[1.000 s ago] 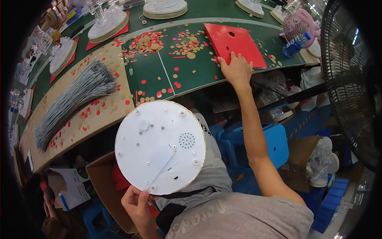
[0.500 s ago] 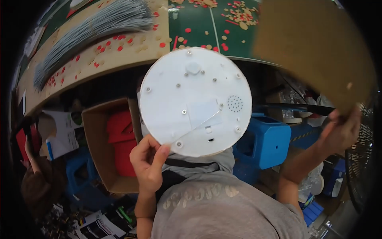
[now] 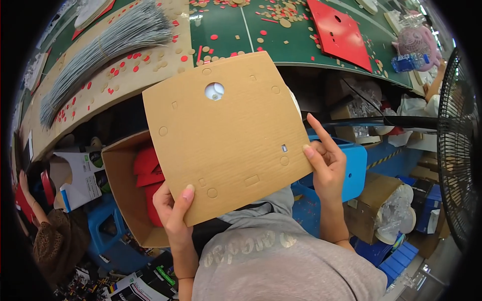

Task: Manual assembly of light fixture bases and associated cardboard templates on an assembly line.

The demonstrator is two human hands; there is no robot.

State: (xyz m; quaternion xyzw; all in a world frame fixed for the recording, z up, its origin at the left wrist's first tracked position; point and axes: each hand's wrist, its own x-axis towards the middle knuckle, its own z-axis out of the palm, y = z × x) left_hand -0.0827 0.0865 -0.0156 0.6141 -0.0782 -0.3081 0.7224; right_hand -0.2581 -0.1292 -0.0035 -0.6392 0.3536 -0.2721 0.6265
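A square brown cardboard sheet [image 3: 228, 140] with punched outlines, a round hole near its top and a small slot at lower right is tilted in front of me. Behind it is a round white disc [image 3: 295, 103], mostly hidden; it shows at the right edge and through the hole. My left hand [image 3: 173, 208] grips the sheet's lower left corner, thumb on the front; the fingers behind are hidden. At the right edge my right hand [image 3: 327, 168] has its thumb against the sheet, with the index finger raised apart.
A green table [image 3: 228, 35] bears red and tan cut-out bits, a red panel [image 3: 341, 35] and a bundle of grey wires [image 3: 108, 55]. Below are a cardboard box [image 3: 120, 190] with red pieces and a blue stool [image 3: 354, 173]. A black fan [image 3: 454, 150] stands right; another person's arm [image 3: 35, 203] is left.
My right hand has brought the cardboard sheet from the upper right down over the white disc, covering most of it. The red panel on the table has come into sight.
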